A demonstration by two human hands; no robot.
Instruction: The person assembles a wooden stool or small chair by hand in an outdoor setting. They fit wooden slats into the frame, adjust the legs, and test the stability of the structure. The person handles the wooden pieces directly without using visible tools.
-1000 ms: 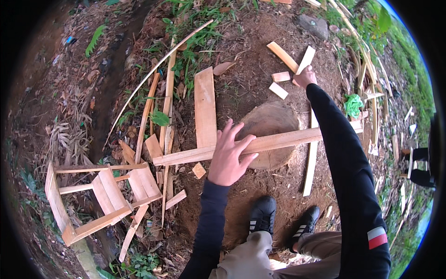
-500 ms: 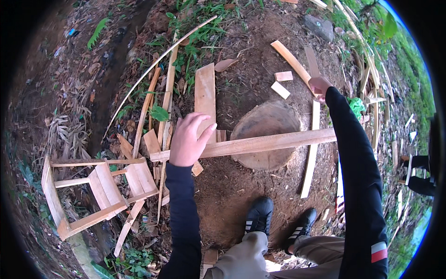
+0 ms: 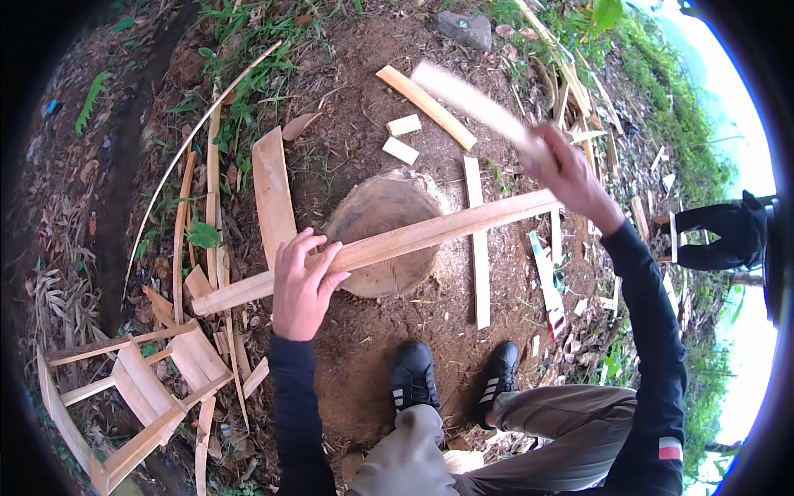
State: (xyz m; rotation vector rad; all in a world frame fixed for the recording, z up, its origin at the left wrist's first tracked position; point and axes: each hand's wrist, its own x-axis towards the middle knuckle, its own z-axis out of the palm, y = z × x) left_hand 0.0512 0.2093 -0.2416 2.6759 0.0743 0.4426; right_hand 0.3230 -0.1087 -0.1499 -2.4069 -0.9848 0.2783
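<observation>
A long wooden beam point(image 3: 447, 230) lies slantwise across the top of a round tree stump point(image 3: 380, 202). My left hand point(image 3: 302, 285) grips it left of the stump, with fingers bent over its upper side. Above the beam's right end, my right hand point(image 3: 571, 169) is closed round a pale wooden slat point(image 3: 471, 99). The slat is smeared by motion and points to the far left. On the ground beyond the stump lie a curved wooden strip point(image 3: 426, 106) and two small wood blocks point(image 3: 404, 125). A narrow slat point(image 3: 478, 248) passes under the beam.
A wooden frame with broad steps point(image 3: 145, 380) stands at the near left. A wide board point(image 3: 271, 190) and several long strips lie left of the stump. A long blue, white and red object point(image 3: 546, 285) lies at right. Another person's dark-clothed legs point(image 3: 715, 236) show at far right.
My right hand has lifted away from the ground pieces, and its slat has swung toward the far left. My view has shifted right. The left hand stays on the beam.
</observation>
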